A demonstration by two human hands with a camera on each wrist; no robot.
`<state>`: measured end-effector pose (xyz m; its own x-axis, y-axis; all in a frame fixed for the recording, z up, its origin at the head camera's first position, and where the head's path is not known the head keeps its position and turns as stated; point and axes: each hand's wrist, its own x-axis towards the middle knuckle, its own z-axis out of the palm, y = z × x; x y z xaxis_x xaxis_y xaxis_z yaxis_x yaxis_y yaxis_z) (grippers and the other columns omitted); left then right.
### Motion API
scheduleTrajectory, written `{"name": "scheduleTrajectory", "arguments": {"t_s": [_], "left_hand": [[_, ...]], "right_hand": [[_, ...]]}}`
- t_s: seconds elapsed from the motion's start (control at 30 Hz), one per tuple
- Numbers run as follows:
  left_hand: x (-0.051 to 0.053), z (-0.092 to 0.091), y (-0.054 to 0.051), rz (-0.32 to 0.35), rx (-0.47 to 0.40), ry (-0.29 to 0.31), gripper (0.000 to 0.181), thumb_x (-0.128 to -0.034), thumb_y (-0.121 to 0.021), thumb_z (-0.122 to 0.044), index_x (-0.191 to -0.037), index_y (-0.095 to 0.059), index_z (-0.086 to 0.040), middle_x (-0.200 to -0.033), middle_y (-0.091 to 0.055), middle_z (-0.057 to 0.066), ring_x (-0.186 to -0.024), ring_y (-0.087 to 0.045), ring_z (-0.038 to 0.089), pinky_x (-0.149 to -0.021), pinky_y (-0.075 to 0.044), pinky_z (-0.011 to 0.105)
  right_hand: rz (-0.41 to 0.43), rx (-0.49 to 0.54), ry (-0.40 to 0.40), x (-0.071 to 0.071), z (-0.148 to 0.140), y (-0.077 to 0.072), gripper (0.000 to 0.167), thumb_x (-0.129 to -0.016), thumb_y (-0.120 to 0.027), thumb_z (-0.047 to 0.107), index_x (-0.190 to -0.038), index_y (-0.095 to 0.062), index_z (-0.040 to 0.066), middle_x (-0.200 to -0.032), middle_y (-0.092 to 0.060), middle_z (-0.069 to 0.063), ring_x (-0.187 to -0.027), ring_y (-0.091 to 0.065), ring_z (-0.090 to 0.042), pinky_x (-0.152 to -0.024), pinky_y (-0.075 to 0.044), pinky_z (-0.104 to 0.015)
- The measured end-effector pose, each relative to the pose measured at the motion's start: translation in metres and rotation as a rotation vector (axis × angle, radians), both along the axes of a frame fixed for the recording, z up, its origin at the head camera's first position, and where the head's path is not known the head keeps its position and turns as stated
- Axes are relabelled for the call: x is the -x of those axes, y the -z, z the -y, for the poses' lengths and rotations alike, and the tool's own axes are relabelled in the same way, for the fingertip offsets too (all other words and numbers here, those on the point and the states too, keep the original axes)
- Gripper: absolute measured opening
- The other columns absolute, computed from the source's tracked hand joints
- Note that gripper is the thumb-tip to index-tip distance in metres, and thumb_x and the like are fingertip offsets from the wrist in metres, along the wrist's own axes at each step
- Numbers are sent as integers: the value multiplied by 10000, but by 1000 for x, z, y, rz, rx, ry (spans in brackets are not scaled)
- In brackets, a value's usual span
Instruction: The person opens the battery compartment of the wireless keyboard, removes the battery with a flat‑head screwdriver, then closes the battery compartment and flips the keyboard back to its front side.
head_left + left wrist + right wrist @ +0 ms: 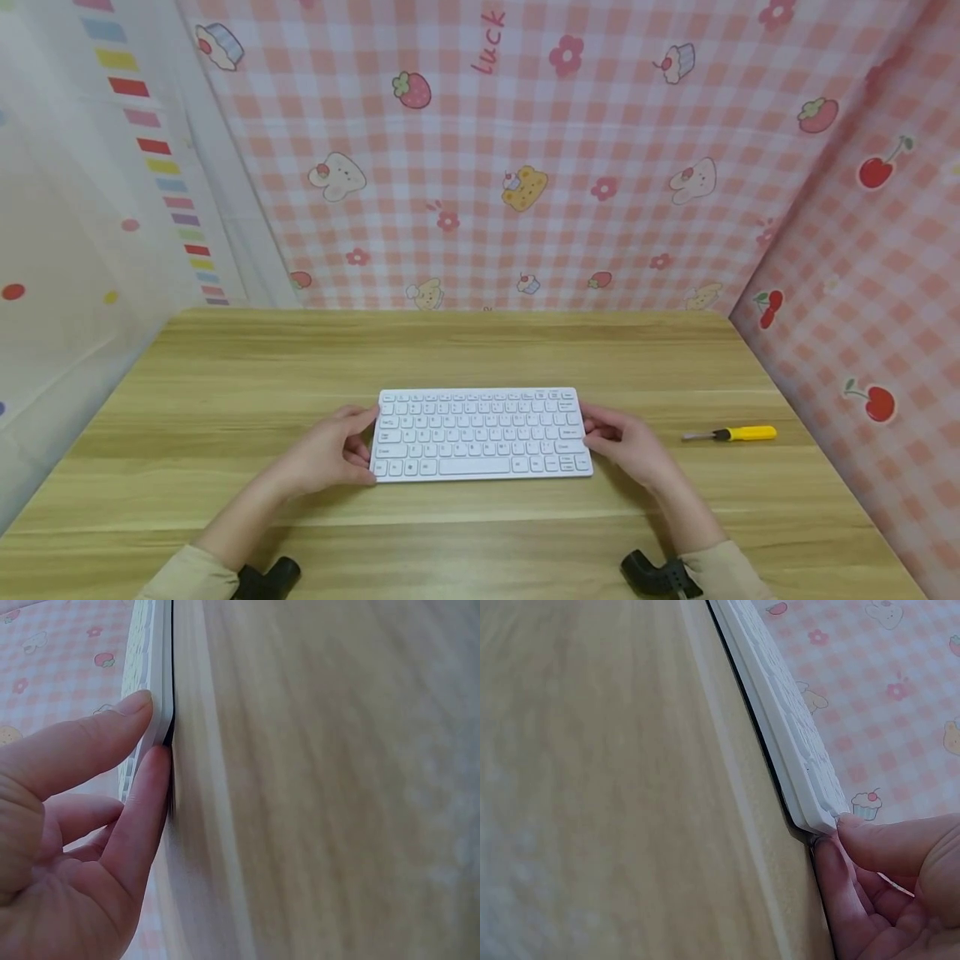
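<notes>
A white keyboard [480, 435] lies in the middle of the wooden table, its long side facing me. My left hand [330, 450] holds its left end; in the left wrist view the thumb [82, 742] touches the edge near a corner and a finger [146, 802] meets the edge low by the tabletop. At the right end, my right hand [626, 442] grips the short side. The right wrist view has that thumb [885, 844] on the keyboard's corner [821, 814] and a finger below it. Fingertips under the keyboard are partly hidden.
A yellow-handled screwdriver [750, 433] lies on the table [450, 350] to the right of my right hand. Pink checked cloth [480, 133] hangs behind the table and along its right side. A pale curtain [67, 250] hangs at the left.
</notes>
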<state>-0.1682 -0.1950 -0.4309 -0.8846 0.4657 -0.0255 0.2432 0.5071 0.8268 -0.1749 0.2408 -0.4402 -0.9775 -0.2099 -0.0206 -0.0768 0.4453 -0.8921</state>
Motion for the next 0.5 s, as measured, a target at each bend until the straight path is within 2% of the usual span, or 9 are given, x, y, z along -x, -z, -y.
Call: {"name": "scheduleTrajectory", "arguments": {"t_s": [0.13, 0.33, 0.5], "left_hand": [[0, 0, 0, 0, 15, -5, 940, -695, -866, 27, -1452, -324, 150, -1368, -438, 282, -821, -605, 162, -712, -558, 249], [0, 0, -1, -5, -7, 6, 946, -694, -869, 20, -1447, -316, 163, -1358, -440, 300, -818, -600, 156, -700, -557, 256], [0, 0, -5, -2, 8, -2, 934, -700, -876, -4, -1451, -340, 142, -1345, -455, 284, -820, -585, 161, -690, -546, 248]], "right_hand": [[-6, 6, -1, 0, -1, 1, 467, -899, -677, -41, -1340, -537, -109, -1041, -667, -146, -917, -611, -214, -771, -496, -213], [-11, 37, -14, 0, -3, 3, 466, -899, -672, -52, -1340, -534, -113, -1061, -667, -164, -925, -616, -214, -772, -501, -210], [-8, 42, -18, 0, -2, 3, 473, -898, -676, -49, -1345, -534, -106, -1071, -665, -170, -936, -622, -218, -782, -509, -214]]}}
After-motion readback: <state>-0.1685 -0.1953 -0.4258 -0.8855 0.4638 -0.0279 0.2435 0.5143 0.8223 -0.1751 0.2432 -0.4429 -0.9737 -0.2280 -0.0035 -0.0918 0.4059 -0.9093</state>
